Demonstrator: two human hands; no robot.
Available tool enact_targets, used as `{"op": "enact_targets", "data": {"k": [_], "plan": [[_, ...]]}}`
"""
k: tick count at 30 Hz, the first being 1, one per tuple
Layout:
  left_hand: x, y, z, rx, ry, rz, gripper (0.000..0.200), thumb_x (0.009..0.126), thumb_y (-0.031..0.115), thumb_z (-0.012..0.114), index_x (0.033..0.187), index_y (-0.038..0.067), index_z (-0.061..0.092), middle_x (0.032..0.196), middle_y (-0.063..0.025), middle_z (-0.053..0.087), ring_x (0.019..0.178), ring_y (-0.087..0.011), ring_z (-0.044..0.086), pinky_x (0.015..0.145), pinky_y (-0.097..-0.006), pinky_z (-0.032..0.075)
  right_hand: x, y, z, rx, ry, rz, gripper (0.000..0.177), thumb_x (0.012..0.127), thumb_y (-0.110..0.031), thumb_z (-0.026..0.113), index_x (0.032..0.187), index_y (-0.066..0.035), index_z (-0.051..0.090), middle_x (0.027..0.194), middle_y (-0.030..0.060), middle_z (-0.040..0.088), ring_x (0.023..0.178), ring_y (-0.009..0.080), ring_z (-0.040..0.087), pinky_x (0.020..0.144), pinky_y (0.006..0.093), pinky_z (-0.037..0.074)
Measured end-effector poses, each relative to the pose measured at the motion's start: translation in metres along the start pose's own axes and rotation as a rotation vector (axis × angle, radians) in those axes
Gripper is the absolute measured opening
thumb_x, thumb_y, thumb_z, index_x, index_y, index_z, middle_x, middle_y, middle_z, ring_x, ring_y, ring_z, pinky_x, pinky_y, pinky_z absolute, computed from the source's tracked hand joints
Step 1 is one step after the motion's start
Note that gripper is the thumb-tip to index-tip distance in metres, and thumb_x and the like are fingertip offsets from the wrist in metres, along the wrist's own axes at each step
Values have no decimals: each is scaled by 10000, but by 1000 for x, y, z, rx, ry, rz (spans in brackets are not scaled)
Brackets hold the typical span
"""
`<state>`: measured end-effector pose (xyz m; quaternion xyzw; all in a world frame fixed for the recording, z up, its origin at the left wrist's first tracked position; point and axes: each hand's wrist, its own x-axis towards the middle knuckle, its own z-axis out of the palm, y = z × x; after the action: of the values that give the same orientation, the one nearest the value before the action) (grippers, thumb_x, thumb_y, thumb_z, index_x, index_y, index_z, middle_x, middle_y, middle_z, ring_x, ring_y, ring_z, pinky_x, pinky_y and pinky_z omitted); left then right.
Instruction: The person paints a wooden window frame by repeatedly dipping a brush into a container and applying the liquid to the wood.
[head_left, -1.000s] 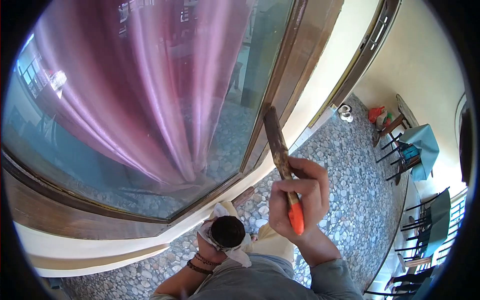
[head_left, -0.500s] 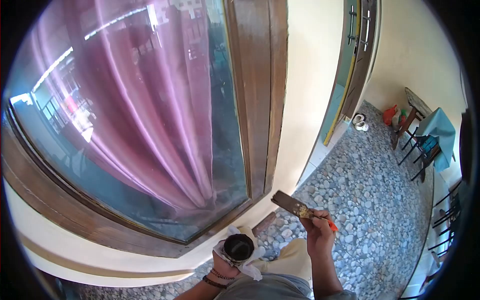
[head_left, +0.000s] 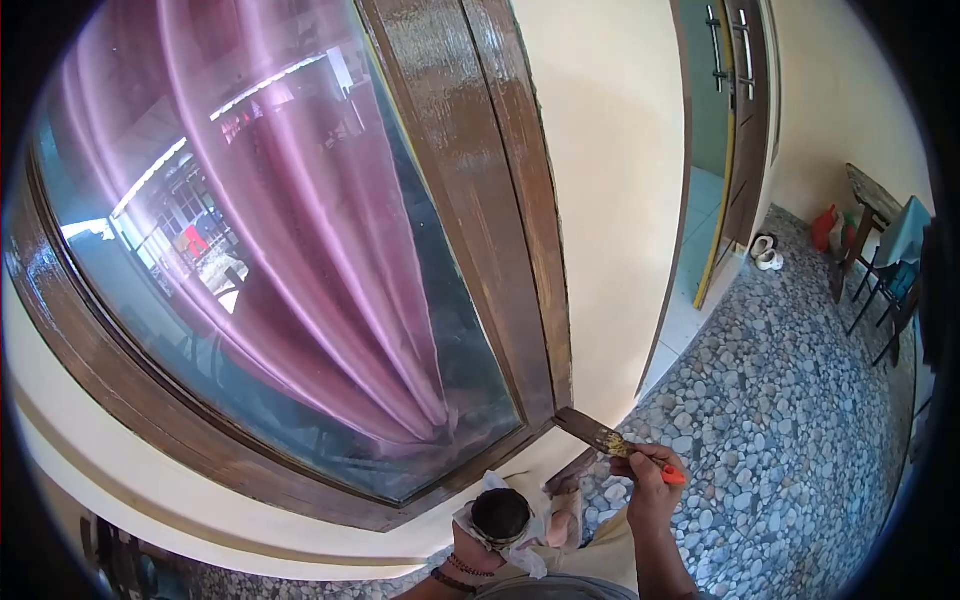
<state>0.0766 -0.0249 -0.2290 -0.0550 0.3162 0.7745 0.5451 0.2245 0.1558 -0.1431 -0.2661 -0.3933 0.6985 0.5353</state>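
Note:
A paintbrush (head_left: 592, 432) with dark brown bristles, a paint-spotted metal band and an orange handle end is held in my right hand (head_left: 652, 485), fingers closed round it. Its bristle tip is right at the lower right corner of the brown wooden window frame (head_left: 440, 110). Low in front of my body, my left hand (head_left: 474, 552) grips a small can (head_left: 500, 514) of dark paint, wrapped in a white cloth or plastic sheet (head_left: 532, 562). Parts of the frame look glossy and wet.
Behind the window glass hangs a pink curtain (head_left: 290, 260). Cream wall (head_left: 610, 200) separates the window from an open door (head_left: 745, 130). Shoes (head_left: 768, 258), a red bag (head_left: 824, 228) and a cloth-covered table (head_left: 902, 235) stand on the pebble-patterned floor (head_left: 770, 400) at right.
The brush has come down from beside the wall to the frame's lower right corner. My view has shifted, and the can in my left hand sits slightly further right and lower.

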Motion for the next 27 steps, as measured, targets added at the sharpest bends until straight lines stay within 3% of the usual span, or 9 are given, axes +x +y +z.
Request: {"op": "enact_targets", "data": {"k": [2,5,10,12,14,15,20,22,27], "plan": [[1,2,-5,-142,-113,-113,586,791,629,351,1116,182,544,1098,-181,558,905,-344,530,623,-425,404,7,-4,9,30,-33,-11,110,789,11,588,868,79,554,820,199,619,660,257,654,613,353,578],[1,3,9,-51,-3,-46,611,784,649,347,1121,179,545,1117,-186,551,933,-349,529,632,-433,410,19,-8,28,32,-95,-103,112,791,28,583,882,74,539,822,204,618,667,262,656,591,355,579],[9,5,15,46,5,43,636,783,658,342,1138,170,541,1135,-192,544,944,-353,530,641,-446,416,34,-17,49,158,-107,-154,245,786,-106,627,936,28,486,782,165,604,587,227,632,518,298,549],[10,4,10,30,12,60,637,786,654,341,1141,165,541,1135,-194,544,934,-353,532,641,-448,418,35,-17,43,235,-117,-89,265,766,-62,648,934,28,464,834,219,605,650,273,651,567,343,578],[14,9,9,-128,-296,-67,639,794,643,334,1140,148,543,1130,-193,545,916,-347,538,638,-441,421,37,-20,39,326,-164,-64,275,758,-69,656,931,18,460,882,228,599,674,276,649,581,338,579],[14,9,15,-58,-141,-18,649,799,639,322,1133,128,544,1113,-193,552,904,-340,541,640,-432,422,38,-23,35,353,-212,-49,271,752,-63,653,929,8,461,948,250,587,725,288,646,619,342,579],[19,-1,28,159,-128,73,647,801,638,312,1121,124,540,1060,-186,575,869,-336,557,602,-433,428,37,-43,26,365,-325,-102,265,739,-32,648,933,0,471,1022,268,568,833,314,632,696,366,573],[11,2,50,-67,-191,83,509,866,393,348,1066,-28,556,1023,-158,621,945,-275,616,836,-417,505,34,-46,22,365,-384,-119,269,735,-32,657,936,1,481,1038,260,567,857,318,627,703,373,573],[5,13,72,-207,-429,77,424,878,305,389,1098,-19,551,1072,-146,610,1000,-271,593,896,-415,474,23,-68,20,201,-451,-166,285,751,-56,662,970,7,491,961,253,604,837,285,633,588,310,558]]}}
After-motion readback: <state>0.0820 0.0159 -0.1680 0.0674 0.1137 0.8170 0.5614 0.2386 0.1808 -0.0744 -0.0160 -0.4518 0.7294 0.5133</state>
